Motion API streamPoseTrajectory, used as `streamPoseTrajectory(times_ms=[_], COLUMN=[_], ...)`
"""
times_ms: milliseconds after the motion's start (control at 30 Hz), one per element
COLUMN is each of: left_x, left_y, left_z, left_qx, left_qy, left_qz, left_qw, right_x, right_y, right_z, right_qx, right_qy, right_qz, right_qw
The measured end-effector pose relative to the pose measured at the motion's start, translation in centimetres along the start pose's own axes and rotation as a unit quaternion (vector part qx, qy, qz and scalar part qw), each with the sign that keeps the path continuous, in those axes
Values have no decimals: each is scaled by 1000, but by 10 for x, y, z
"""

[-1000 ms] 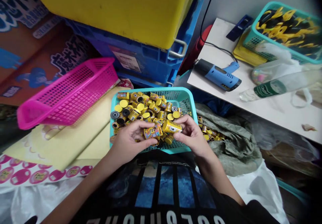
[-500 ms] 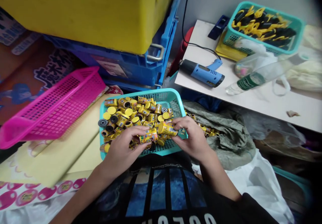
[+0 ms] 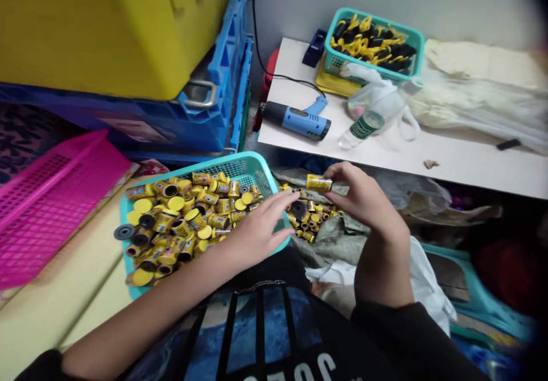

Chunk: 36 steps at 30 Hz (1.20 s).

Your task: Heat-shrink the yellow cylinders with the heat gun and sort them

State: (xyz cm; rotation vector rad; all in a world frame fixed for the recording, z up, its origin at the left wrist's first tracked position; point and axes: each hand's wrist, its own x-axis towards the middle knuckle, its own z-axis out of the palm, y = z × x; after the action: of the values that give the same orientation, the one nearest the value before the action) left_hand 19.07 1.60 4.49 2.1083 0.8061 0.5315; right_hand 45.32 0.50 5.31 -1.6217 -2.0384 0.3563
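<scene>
On the white tabletop [image 3: 385, 152] lies a blue tool [image 3: 297, 121]. Below, the right hand [image 3: 363, 198] pinches a yellow canister [image 3: 319, 183] over a small pile [image 3: 306, 218]. The left hand [image 3: 257, 229], seemingly empty, spreads open across the teal basket [image 3: 240, 161] rim.

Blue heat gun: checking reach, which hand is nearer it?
Right. The right hand, holding a yellow canister, is below the heat gun; the left hand lies lower, at the teal basket.

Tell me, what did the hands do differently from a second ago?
The right hand carried its yellow tube rightward, out of the teal basket, above the loose pile on the grey cloth. The left hand let its tube go and opened. The basket stayed put.
</scene>
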Motion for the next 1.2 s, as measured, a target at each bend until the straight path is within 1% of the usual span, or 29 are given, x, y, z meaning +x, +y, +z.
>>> streamPoseTrajectory(times_ms=[33,67,100,133,167,200,233,267,367,433,500,567,633,700,800,900,1000,1033,1100,1200], left_x=[7,11,13,13,10,6,1,-5,-22,-31,-37,-41,-44,-48,-56,-63,-64,-63,-59,-54], left_y=[2,3,3,1,-1,-5,-9,-14,-23,-27,-28,-28,-29,-31,-35,-41,-48,-49,-51,-49], left_z=[4,7,8,8,6,3,-1,-5,-17,-23,-26,-27,-29,-32,-39,-47,-53,-54,-55,-56], left_qx=[17,37,56,69,78,84,89,94,100,95,92,94,96,98,105,116,115,112,109,109], left_qy=[-48,-92,-130,-159,-179,-191,-197,-197,-168,-141,-114,-93,-81,-76,-57,-28,-23,-26,-33,-38], left_qz=[4,4,0,-8,-16,-25,-36,-49,-75,-80,-83,-90,-96,-100,-107,-116,-118,-117,-111,-101], left_qw=[999,995,990,985,981,978,976,975,978,982,986,987,987,987,987,986,986,986,987,988], right_x=[-4,-9,-14,-21,-27,-32,-36,-39,-33,-21,-5,9,20,27,26,11,-9,-13,-14,-1], right_y=[18,36,54,72,89,105,120,133,162,173,179,183,187,191,198,198,193,191,189,194], right_z=[-3,-3,2,10,21,34,48,61,102,128,153,175,191,198,193,177,166,166,170,178], right_qx=[0,-4,-12,-12,-16,-21,-28,-40,-81,-99,-113,-132,-148,-155,-155,-146,-128,-128,-142,-165], right_qy=[-52,-113,-182,-260,-299,-317,-322,-314,-261,-232,-216,-208,-216,-240,-276,-291,-318,-319,-297,-258], right_qz=[63,129,193,251,281,303,319,334,374,382,378,368,353,336,328,314,286,283,293,320], right_qw=[997,985,964,932,912,898,891,888,886,889,893,897,898,897,890,892,895,895,898,897])
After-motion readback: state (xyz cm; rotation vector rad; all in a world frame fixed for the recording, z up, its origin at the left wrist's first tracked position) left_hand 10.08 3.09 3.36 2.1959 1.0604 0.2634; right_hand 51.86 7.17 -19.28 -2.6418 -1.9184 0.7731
